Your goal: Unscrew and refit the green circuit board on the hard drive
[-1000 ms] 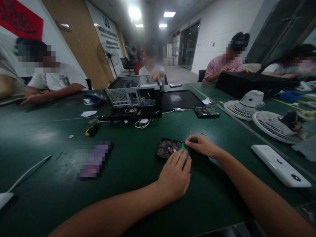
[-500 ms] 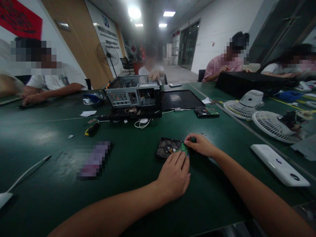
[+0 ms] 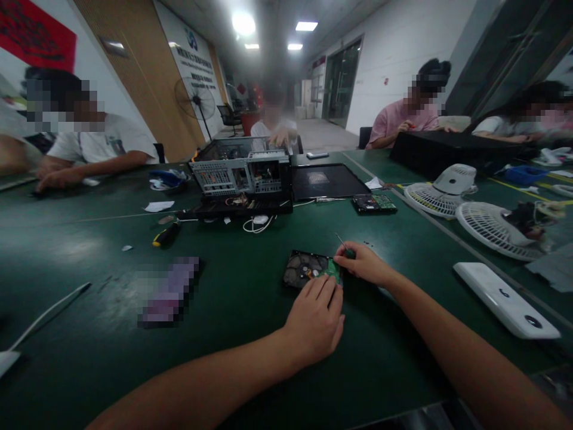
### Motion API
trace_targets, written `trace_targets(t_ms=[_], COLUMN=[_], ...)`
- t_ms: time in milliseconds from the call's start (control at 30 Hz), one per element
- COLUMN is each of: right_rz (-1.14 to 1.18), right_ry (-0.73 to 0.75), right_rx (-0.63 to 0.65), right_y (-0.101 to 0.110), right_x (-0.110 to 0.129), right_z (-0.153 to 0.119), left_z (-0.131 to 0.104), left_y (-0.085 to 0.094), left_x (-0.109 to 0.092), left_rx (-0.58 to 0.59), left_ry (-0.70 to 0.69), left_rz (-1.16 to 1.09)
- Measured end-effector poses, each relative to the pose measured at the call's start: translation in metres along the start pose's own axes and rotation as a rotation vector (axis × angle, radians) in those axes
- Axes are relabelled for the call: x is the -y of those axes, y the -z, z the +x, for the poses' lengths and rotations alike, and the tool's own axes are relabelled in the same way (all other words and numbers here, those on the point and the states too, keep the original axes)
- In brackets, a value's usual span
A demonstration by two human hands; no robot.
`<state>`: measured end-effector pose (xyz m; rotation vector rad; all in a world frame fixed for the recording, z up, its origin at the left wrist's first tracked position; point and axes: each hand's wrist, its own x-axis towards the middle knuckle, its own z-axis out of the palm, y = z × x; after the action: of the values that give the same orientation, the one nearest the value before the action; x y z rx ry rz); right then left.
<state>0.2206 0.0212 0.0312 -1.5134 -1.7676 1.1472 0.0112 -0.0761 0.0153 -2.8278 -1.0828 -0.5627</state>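
A hard drive lies on the green table in front of me, its green circuit board facing up. My left hand rests over the near right part of the drive, fingers stretched out and fingertips on it; part of the board is hidden beneath them. At the drive's far right corner is my right hand, closed round a small screwdriver with a dark green handle. The screwdriver's thin shaft points up and left, away from the drive. My right fingertips touch or nearly touch the drive's edge; I cannot tell which.
An open computer case stands ahead, with a person behind it. A second hard drive, white fan parts and a white casing lie to the right. Leftward are a yellow-black screwdriver and a blurred purple object.
Both hands, the screwdriver and the hard drive keep nearly the same place. The view has shifted very slightly. The person at the left has moved a little.
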Motion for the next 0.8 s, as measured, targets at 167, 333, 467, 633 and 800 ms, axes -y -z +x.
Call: trace_targets(t_ms=[167, 333, 467, 633, 800], right_rz=[0.036, 0.179, 0.179, 0.198, 0.308], right_ry=[0.011, 0.068, 0.109, 0.161, 0.195], right_rx=[-0.074, -0.202, -0.243, -0.311, -0.417], right_y=[0.007, 0.011, 0.012, 0.012, 0.012], right_x=[-0.007, -0.016, -0.017, -0.016, -0.015], right_z=[0.002, 0.008, 0.010, 0.010, 0.011], left_z=[0.000, 0.004, 0.008, 0.007, 0.008], left_y=[0.001, 0.000, -0.002, -0.006, -0.009], left_x=[0.002, 0.012, 0.018, 0.020, 0.025], left_rx=[-0.004, -0.019, -0.084, -0.112, -0.109], left_ry=[-0.012, -0.052, -0.050, -0.053, -0.046], left_rz=[0.003, 0.032, 0.013, 0.000, -0.018])
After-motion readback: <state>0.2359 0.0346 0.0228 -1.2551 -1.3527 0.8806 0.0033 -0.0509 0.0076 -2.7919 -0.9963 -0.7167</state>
